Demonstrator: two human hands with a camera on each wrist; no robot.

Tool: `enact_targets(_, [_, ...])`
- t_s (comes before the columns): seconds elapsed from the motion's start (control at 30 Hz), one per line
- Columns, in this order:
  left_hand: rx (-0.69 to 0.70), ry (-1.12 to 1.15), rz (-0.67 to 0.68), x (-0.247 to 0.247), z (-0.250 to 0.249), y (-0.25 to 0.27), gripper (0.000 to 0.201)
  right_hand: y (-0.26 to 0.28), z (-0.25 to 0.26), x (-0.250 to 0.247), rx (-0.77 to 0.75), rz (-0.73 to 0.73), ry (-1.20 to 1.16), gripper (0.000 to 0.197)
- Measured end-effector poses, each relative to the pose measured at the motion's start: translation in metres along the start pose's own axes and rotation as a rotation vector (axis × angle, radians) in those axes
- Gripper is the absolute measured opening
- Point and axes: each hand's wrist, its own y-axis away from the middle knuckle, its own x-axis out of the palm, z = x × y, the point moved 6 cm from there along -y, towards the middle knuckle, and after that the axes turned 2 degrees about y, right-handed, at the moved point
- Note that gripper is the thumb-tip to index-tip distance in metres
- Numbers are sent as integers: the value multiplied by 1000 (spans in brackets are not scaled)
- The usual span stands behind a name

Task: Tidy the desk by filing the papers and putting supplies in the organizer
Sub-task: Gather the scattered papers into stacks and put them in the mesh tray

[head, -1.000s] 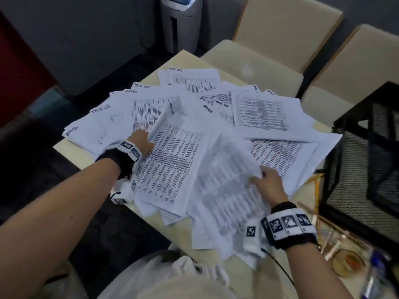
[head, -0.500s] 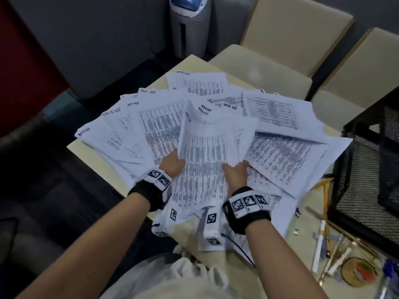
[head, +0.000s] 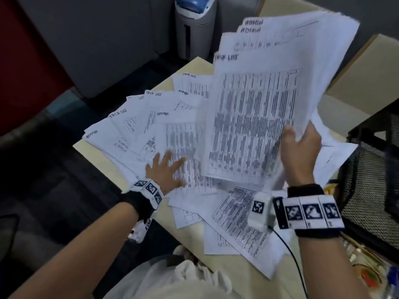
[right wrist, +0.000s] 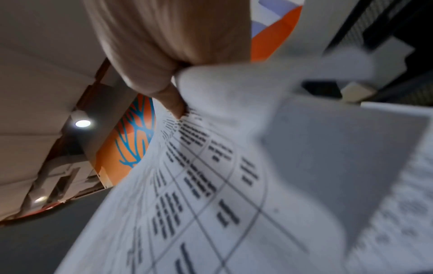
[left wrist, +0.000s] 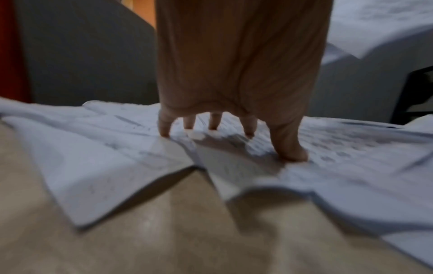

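Note:
My right hand [head: 299,145] grips a thick bundle of printed sheets [head: 263,100] by its lower right corner and holds it lifted and tilted above the desk; in the right wrist view my thumb [right wrist: 173,103] pinches the bundle of sheets [right wrist: 211,185]. Many loose papers [head: 133,128] marked ADMIN and TASK LIST lie fanned over the beige desk [head: 97,154]. My left hand [head: 166,167] lies flat with spread fingers on the loose papers; the left wrist view shows its fingertips [left wrist: 248,133] pressing the papers [left wrist: 93,148].
A black mesh organizer [head: 371,186] stands at the desk's right edge. Pens and small supplies [head: 367,266] lie near the front right corner. Beige chairs [head: 367,67] stand behind the desk, and a grey-blue bin [head: 194,24] sits on the floor beyond.
My right hand has lifted the gathered bundle up and to the right, off the desk. My left hand let go of it and now lies flat on the papers at the left.

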Motion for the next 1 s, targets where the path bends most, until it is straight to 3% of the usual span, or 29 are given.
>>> enact_targets(0.1, [61, 214, -31, -11, -1, -3, 68, -2, -22, 48, 170, 203, -48, 14])
enact_targets(0.17, [7, 405, -187, -38, 14, -15, 42, 11, -53, 82, 321, 339, 25, 23])
enact_targets(0.23, [-130, 480, -339, -66, 39, -26, 44, 26, -86, 105, 444, 405, 133, 30])
enact_targets(0.3, [-267, 469, -297, -71, 57, -35, 61, 41, -106, 120, 509, 459, 266, 37])
enact_targets(0.37, [-336, 410, -218, -61, 59, -42, 72, 56, -105, 133, 507, 503, 309, 45])
enact_targets(0.43, [-373, 381, -274, -59, 51, -37, 72, 69, -98, 144, 518, 552, 198, 52])
enact_targets(0.6, [-312, 549, -175, -56, 26, -18, 40, 75, -103, 138, 618, 545, 30, 59])
enact_targets(0.7, [-249, 602, -86, -27, 20, -3, 32, 71, -116, 123, 584, 503, 107, 54])
enact_targets(0.8, [-237, 814, 85, -10, 14, 16, 49, 73, -125, 121, 489, 587, 203, 48])
enact_targets(0.87, [-211, 887, 59, -21, 5, 24, 51, 81, -126, 125, 439, 680, 256, 55])
enact_targets(1.0, [-136, 659, -194, -57, -25, 38, 9, 90, -127, 125, 381, 735, 281, 49])
